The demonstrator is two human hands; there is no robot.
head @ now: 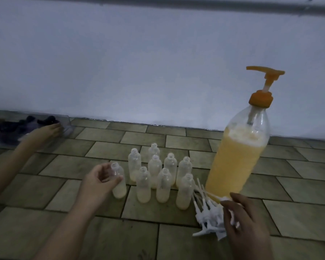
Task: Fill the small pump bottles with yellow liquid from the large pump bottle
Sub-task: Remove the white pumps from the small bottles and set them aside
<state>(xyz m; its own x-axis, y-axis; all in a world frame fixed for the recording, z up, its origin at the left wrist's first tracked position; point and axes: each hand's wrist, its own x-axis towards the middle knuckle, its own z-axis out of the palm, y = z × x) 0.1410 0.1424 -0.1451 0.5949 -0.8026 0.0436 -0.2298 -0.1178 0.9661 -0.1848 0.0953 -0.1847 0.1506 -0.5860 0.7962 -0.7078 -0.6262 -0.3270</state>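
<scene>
Hands worked among open small bottles (154, 175) on a tiled floor (176, 241), beside the large pump bottle (236, 156). The left hand (99, 180) gripped one partly filled bottle (118, 180); the right hand (246, 220) pinched a white pump top (224, 198) from a pile (208, 214). Capping appeared under way, calling next for threading its tube into the neck. A leg and foot (41, 134) lay at left beside a dim, unreadable tray (66, 126).

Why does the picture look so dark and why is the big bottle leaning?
Head view: the light is dim and bluish, so the small bottles look grainy and soft; the wide-angle lens bends the edges, so the large pump bottle seems to tilt; the left hand and right hand are slightly blurred.
</scene>
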